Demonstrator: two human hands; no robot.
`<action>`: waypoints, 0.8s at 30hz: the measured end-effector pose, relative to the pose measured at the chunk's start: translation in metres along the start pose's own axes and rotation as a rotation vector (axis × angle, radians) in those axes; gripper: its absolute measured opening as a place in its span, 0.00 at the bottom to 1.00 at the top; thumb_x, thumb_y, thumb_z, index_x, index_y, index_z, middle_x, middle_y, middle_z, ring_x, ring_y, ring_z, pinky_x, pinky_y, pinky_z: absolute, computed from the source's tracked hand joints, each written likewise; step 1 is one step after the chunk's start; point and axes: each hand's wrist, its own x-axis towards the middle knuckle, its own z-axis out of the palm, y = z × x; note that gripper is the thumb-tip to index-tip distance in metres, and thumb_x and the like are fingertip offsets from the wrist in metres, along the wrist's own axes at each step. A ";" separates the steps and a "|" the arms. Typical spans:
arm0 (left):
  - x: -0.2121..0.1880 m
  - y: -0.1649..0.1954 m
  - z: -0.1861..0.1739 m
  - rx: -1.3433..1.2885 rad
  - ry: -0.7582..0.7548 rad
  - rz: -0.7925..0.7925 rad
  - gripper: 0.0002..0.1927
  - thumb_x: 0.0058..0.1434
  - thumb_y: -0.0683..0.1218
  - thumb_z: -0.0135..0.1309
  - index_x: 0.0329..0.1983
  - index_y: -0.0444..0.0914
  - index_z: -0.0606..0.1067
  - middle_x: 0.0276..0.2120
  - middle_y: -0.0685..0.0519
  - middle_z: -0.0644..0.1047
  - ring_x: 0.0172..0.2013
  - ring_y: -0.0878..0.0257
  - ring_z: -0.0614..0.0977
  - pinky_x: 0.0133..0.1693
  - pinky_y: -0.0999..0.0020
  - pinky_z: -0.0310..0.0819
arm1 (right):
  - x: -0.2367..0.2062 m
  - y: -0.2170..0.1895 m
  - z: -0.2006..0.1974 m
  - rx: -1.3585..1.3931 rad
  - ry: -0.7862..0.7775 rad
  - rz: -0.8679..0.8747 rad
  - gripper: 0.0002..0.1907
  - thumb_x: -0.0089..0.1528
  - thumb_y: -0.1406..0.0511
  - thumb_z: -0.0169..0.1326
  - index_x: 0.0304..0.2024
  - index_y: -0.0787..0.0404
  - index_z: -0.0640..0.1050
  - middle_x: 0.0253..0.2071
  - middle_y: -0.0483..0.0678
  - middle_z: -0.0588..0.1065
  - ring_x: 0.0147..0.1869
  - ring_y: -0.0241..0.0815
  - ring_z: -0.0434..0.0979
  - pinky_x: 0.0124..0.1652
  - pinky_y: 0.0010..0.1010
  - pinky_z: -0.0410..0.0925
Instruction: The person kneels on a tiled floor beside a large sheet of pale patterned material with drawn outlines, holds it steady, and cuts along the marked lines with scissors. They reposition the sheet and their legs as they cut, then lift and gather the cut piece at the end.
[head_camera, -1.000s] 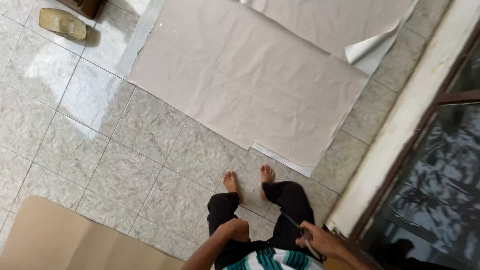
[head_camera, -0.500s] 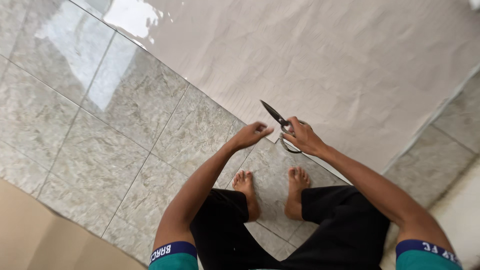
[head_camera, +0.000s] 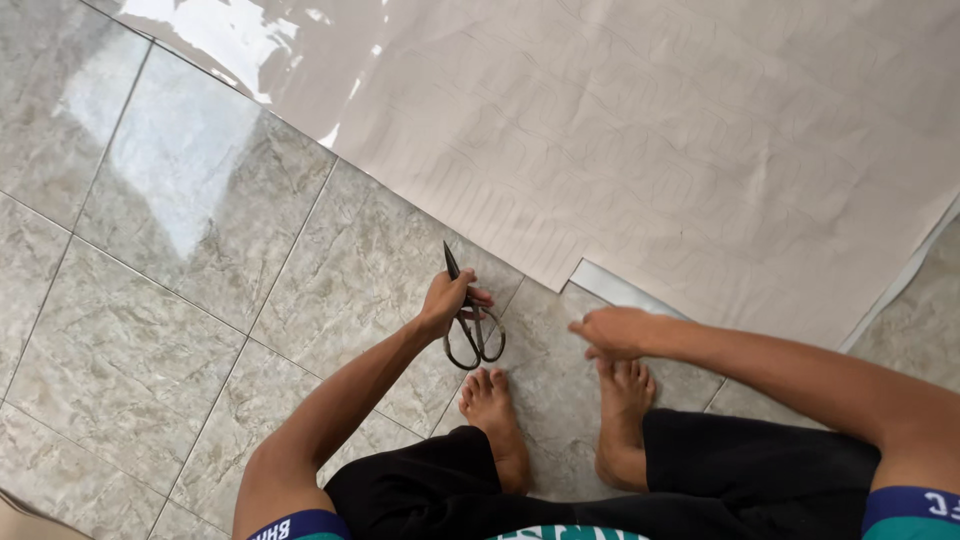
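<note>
My left hand grips a pair of dark metal scissors around the blades near the pivot, point up, loop handles hanging down above my left foot. My right hand is flat and low, fingers pointing left, holding nothing, just below a notched corner of a large beige sheet spread over the floor. A thin grey strip of a layer underneath shows at that notch. My bare feet rest on the tiles under both hands.
Glossy grey marble-look floor tiles fill the left side, with window glare at the top. A sliver of tan board shows at the bottom left corner. The sheet's right edge runs diagonally at far right.
The scissors have passed from my right hand to my left. My view has dropped closer to the floor and the sheet's edge. My right hand has lowered toward the notch.
</note>
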 end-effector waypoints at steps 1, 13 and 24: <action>0.002 -0.004 0.000 0.017 0.002 0.008 0.19 0.71 0.51 0.43 0.51 0.30 0.66 0.36 0.39 0.80 0.36 0.51 0.86 0.33 0.55 0.85 | 0.001 0.009 0.009 -0.015 0.015 0.029 0.33 0.64 0.54 0.58 0.67 0.59 0.65 0.56 0.58 0.74 0.56 0.59 0.76 0.52 0.46 0.71; 0.045 0.009 0.010 0.395 -0.031 0.124 0.19 0.68 0.49 0.48 0.50 0.27 0.73 0.37 0.42 0.82 0.30 0.53 0.88 0.26 0.60 0.84 | 0.013 0.059 0.043 -0.171 0.470 0.095 0.35 0.60 0.60 0.60 0.65 0.62 0.62 0.65 0.56 0.64 0.61 0.55 0.71 0.53 0.46 0.69; 0.073 0.001 -0.002 0.780 0.055 0.349 0.16 0.68 0.50 0.52 0.39 0.30 0.73 0.24 0.42 0.83 0.24 0.55 0.86 0.28 0.61 0.83 | 0.072 0.019 0.045 0.109 1.313 0.100 0.32 0.60 0.55 0.66 0.58 0.64 0.70 0.54 0.55 0.72 0.55 0.51 0.75 0.50 0.40 0.71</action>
